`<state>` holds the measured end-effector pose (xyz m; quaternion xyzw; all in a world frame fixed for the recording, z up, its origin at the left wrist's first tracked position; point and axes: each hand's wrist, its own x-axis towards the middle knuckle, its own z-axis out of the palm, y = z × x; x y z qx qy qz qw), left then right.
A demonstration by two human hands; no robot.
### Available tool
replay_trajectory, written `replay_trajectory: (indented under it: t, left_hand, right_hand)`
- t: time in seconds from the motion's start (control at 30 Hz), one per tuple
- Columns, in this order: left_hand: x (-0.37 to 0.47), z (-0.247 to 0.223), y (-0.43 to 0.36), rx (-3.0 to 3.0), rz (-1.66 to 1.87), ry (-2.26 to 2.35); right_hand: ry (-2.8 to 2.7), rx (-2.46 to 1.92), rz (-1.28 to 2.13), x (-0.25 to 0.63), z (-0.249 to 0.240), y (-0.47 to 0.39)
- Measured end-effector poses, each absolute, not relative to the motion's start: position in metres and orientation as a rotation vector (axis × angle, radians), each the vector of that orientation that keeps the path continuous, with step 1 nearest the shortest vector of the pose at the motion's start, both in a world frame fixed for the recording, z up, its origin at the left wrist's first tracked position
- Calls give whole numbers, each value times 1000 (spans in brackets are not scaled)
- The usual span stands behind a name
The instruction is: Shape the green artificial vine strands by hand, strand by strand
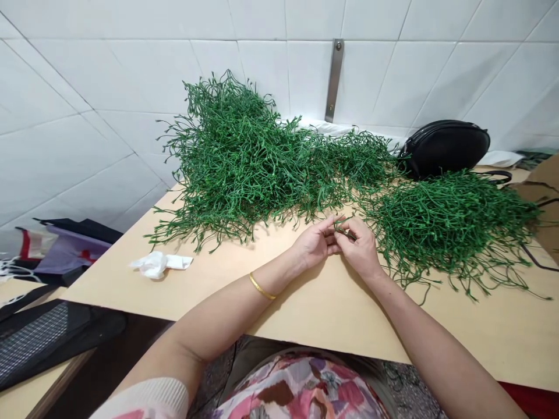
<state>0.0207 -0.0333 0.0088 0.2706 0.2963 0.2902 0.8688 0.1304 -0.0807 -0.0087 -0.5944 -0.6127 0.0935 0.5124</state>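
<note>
My left hand (317,243) and my right hand (360,247) meet over the middle of the pale table (209,285). The fingers of my right hand pinch a thin green stem (348,234), and my left fingers are bent around its other side, touching it. Behind my hands spreads a large pile of green plastic stems (248,157) with small budded tips. A second pile of the same stems (441,221) lies to the right, beside my right forearm. A gold bracelet is on my left wrist.
A crumpled white tissue (159,265) lies at the left of the table. A black bag (445,146) stands at the back right, against the tiled wall. Dark and purple fabric items (70,250) are beyond the table's left edge. A cardboard piece (541,203) is at far right.
</note>
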Motion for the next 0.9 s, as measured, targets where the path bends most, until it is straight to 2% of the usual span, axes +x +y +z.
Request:
replay_trajectory:
  t: [0.1, 0.37, 0.67, 0.9]
  left_hand:
    - [20, 7, -29, 560, 660, 663]
    - [18, 6, -30, 933, 895, 840]
    - [16, 15, -32, 1021, 889, 909]
    - [16, 11, -31, 991, 879, 837]
  right_hand:
    - [-1518, -1429, 194, 130, -8, -82]
    - [-1439, -1485, 442, 134, -12, -80]
    - [-1430, -1506, 517, 137, -11, -79]
    - [-1131, -1280, 1017, 136, -1, -81]
